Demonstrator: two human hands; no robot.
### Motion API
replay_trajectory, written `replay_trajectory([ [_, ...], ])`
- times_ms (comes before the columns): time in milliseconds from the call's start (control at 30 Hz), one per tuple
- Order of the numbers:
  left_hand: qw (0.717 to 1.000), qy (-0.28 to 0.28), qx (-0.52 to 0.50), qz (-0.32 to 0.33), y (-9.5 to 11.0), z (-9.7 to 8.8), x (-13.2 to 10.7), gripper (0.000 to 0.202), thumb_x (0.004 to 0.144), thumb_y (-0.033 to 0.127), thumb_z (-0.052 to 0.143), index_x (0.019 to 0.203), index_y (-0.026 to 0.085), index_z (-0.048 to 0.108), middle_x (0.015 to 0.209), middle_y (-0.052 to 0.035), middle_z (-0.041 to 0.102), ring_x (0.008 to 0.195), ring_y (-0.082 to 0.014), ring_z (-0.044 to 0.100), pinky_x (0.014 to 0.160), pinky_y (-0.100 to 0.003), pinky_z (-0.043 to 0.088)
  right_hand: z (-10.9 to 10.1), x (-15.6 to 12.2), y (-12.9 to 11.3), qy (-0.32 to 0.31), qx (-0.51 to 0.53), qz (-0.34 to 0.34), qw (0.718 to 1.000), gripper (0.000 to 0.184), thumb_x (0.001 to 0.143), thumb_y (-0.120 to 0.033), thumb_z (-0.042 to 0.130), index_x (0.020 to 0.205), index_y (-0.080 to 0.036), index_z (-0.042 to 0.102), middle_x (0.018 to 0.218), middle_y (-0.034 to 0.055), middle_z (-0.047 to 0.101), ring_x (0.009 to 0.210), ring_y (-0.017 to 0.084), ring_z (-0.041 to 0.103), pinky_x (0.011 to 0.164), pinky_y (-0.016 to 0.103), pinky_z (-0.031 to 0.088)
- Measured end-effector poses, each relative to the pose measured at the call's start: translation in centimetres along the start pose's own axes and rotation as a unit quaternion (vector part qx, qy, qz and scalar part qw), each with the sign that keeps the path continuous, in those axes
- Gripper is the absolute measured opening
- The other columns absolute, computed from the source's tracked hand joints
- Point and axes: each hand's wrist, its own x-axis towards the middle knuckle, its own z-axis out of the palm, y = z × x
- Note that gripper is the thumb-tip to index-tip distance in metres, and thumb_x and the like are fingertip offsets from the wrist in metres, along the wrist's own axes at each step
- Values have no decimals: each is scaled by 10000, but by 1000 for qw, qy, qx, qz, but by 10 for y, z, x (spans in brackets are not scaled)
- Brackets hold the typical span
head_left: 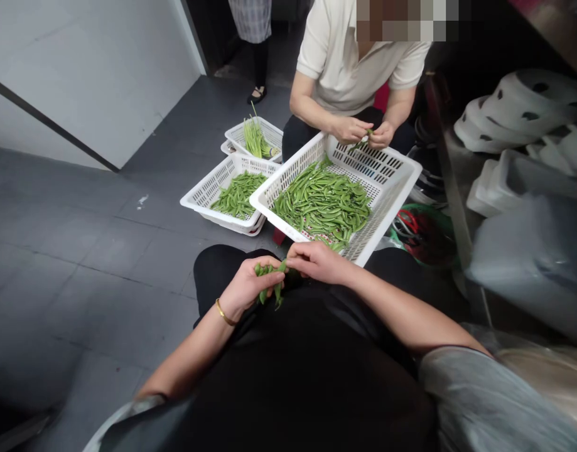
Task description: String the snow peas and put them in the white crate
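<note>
My left hand (pixel 250 285), with a gold bracelet at the wrist, is closed round a small bunch of green pea pods (pixel 269 282) held over my lap. My right hand (pixel 319 260) pinches the end of one pod in that bunch, fingers pressed together. Just beyond my hands stands a large white slotted basket (pixel 392 182) holding a heap of green pea pods (pixel 323 204). Across the basket a seated person in a cream shirt works a pod with both hands (pixel 363 133).
A second white basket (pixel 198 194) of pods sits on the grey floor to the left, with a smaller basket (pixel 274 133) of stringy trimmings behind it. Stacked white containers (pixel 518 107) and plastic bags fill the right side. Another person's legs (pixel 257 56) stand at the back.
</note>
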Motion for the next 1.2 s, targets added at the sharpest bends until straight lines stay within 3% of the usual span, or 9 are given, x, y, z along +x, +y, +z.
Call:
replay_trajectory([
  [133,993,-86,-58,-53,2,-4,-5,280,665,316,730,808,103,618,543,-15,616,312,-35,390,310,-155,251,-17,-1,-9,-67,-107,-113,986,258,910,-251,440,714,-155,576,623,-9,568,570,88,505,575,199,366],
  [267,988,-67,-127,-49,0,1,-3,248,675,299,722,773,121,580,539,-6,608,303,-30,376,304,-150,243,-14,1,-9,-67,-120,-50,989,283,937,-256,390,766,-160,595,640,1,623,569,90,550,577,189,371],
  [400,980,-14,-189,-57,-7,11,4,261,659,285,741,718,131,538,540,5,585,331,-26,371,312,-140,234,11,7,-3,45,-336,-4,941,286,919,-266,406,753,-152,608,708,72,652,656,152,585,596,237,342],
  [500,966,33,-252,-41,-10,11,9,275,655,288,743,700,129,523,583,7,586,356,-16,363,324,-136,242,20,5,-1,82,-390,-24,917,296,929,-249,366,808,-155,620,749,90,662,722,172,600,630,249,351],
  [667,951,200,-216,92,-6,-13,8,227,679,236,725,749,139,532,701,-22,658,399,-30,415,363,-156,303,-24,-19,-12,164,-276,17,947,362,958,-311,317,812,-177,620,700,47,648,648,137,589,644,228,398],
  [767,945,244,-159,151,-5,-18,6,209,695,221,714,805,148,552,722,-22,669,415,-51,447,384,-180,339,-39,-24,-16,75,-254,56,963,253,907,-369,457,867,-186,627,739,25,656,650,140,594,629,230,403],
  [900,956,220,-106,161,-4,-7,4,188,722,231,698,836,158,568,733,-24,671,421,-61,451,397,-188,342,-5,-4,-10,-27,-252,6,967,330,855,-404,563,1100,-185,583,965,51,671,814,154,620,677,229,405],
  [1067,937,283,49,199,12,-13,-21,337,636,131,752,951,192,648,935,-54,684,646,-123,584,573,-211,461,24,16,-4,-115,-349,-33,929,265,932,-285,432,834,-156,643,833,73,692,755,166,635,607,245,357],
  [1200,966,119,159,166,23,-20,-36,273,551,50,764,768,205,702,848,-69,690,840,-218,613,742,-262,475,14,10,-14,-193,-393,-55,898,209,894,-265,476,845,-159,650,775,83,696,664,184,637,530,257,324],
])
